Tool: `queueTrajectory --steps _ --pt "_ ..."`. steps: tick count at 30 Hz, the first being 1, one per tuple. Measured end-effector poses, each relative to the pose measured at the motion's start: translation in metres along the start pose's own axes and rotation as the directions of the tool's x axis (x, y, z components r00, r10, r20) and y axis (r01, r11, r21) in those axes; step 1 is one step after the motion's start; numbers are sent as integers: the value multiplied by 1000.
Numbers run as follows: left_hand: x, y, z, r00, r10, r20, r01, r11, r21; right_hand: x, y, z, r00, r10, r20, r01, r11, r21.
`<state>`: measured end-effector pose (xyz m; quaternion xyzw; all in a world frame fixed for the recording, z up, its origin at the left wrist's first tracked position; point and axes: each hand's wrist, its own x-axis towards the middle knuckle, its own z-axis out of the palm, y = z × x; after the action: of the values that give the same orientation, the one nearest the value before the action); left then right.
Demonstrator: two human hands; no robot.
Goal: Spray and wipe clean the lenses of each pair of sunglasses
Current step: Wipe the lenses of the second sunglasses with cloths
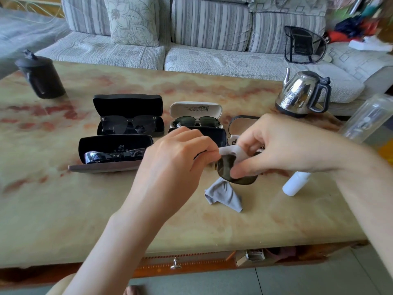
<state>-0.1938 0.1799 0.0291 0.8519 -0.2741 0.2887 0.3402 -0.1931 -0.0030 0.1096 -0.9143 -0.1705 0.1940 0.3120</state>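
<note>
The right hand pinches a thin white wipe against the dark brown-tinted sunglasses, whose other side the left hand grips, above the marbled beige table. The exposed lens looks glossy and squarish; a crumpled grey cloth lies just beneath.

A silver letter "D" marks each upper corner of the black sunglasses, in an open case toward the table's far edge. In front of it, the lid of the black case bears a logo ending in "M". The lines printed inside the white case are too small to read.
</note>
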Motion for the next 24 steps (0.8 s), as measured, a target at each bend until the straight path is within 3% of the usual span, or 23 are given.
queueTrajectory --steps 4,9,13,16,24 --pt "-1 0 3 997 69 -16 -68 996 51 11 -4 10 1000 -25 -19 26 998 64" --pt "-1 0 -2 999 38 -10 -37 997 67 12 -3 12 995 -87 -53 90 994 61" --pt "-1 0 -13 992 38 120 -30 997 -69 6 1 2 997 -64 -50 71 987 146" --pt "-1 -6 -20 976 33 217 -27 999 -27 4 7 -5 998 -46 -54 53 988 148" --pt "-1 -12 -21 971 10 240 21 992 -126 -3 6 -5 1000 -3 4 2 968 252"
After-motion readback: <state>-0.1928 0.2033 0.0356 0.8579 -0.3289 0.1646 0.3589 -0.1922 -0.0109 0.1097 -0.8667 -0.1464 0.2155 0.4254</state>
